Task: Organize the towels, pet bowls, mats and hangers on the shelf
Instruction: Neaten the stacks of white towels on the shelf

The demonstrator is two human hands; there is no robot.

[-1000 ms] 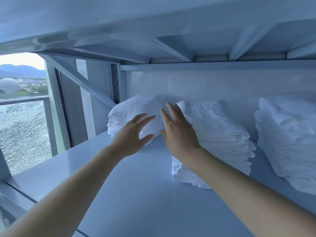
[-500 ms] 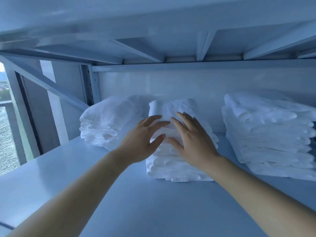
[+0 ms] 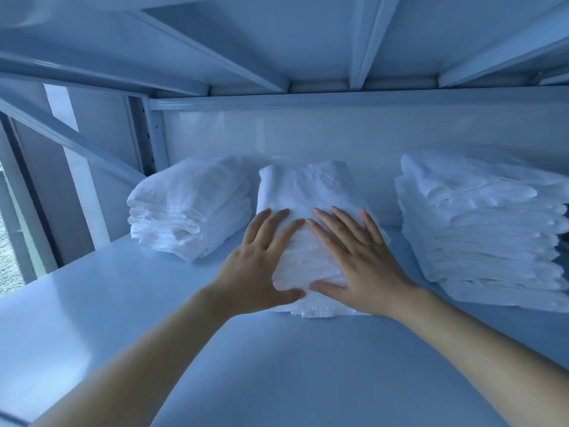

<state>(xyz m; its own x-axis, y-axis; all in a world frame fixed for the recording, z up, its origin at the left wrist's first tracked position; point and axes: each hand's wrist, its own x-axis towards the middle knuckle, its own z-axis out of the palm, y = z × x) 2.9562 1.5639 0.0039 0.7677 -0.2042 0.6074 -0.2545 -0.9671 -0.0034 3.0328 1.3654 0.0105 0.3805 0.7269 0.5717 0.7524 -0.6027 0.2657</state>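
Entry: shelf, back edge.

Change: a second ago my grips reach toward the gap beside the left stack. Now both rest on the middle stack, at the middle of the back edge. I read this as squaring or pushing that stack. The towels look nearly sorted, and the right stack sits untouched toward the back right.

Left grip: fingers spread, flat on the stack's front left, thumb along the lower folds.

Right grip: fingers spread, flat on the front right, thumb low.

Neither pinches anything. Bowls, mats, hangers: not in view.
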